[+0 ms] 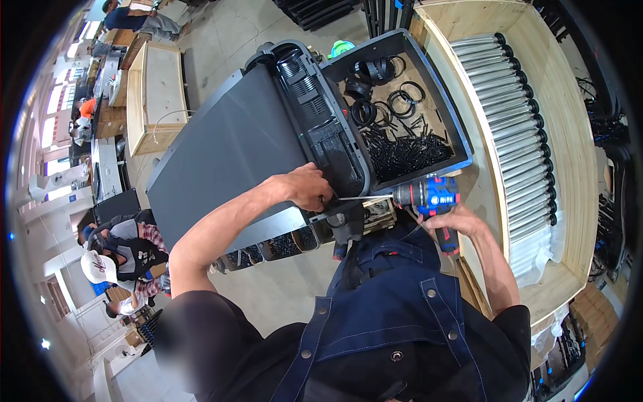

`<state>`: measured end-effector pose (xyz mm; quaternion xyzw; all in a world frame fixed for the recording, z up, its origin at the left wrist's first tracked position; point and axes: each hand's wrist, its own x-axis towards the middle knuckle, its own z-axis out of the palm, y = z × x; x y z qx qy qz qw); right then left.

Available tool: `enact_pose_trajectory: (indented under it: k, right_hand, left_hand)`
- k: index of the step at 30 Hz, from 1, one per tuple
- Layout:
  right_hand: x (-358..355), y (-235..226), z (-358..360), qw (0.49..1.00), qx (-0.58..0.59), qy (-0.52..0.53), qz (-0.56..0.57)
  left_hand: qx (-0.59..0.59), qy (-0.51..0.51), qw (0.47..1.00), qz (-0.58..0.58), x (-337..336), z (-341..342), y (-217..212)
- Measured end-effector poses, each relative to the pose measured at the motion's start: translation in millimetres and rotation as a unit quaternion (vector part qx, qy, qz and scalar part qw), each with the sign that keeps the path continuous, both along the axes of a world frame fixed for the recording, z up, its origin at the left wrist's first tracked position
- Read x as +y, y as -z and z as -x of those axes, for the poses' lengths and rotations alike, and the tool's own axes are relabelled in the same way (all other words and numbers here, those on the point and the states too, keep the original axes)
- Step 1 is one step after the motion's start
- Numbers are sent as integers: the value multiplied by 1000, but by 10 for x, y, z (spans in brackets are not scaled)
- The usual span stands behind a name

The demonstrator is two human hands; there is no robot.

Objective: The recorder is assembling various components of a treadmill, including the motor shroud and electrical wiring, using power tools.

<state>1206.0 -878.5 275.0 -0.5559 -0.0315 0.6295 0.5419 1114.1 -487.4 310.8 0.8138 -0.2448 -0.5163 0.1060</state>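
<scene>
Though mainly blue, a power drill [431,194] with red-and-black trim.

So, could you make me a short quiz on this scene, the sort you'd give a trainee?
1. Which of the person's hands grips the power drill?
2. True or false: silver rollers lie in the wooden crate.
3. The left hand is at:
A) the crate's rim
B) the edge of the dark machine
C) the floor

Key: 1. The right hand; 2. True; 3. B.
</scene>
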Motion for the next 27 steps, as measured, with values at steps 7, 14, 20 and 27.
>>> enact_pose_trajectory:
  k: [7, 14, 20, 27]
  right_hand:
    - [101, -4, -273, 999, -23, -43, 3]
    - [137, -10, -319, 995, -65, -71, -6]
    - [96, 180, -274, 999, -8, -30, 10]
    - [194, 7, -347, 998, -32, -56, 18]
  left_hand:
    - [-26, -11, 999, 21, -5, 45, -55]
    - [-33, -8, 999, 14, 14, 64, -6]
    - [-48, 5, 999, 16, 39, 95, 53]
    - [-45, 24, 999, 11, 35, 102, 60]
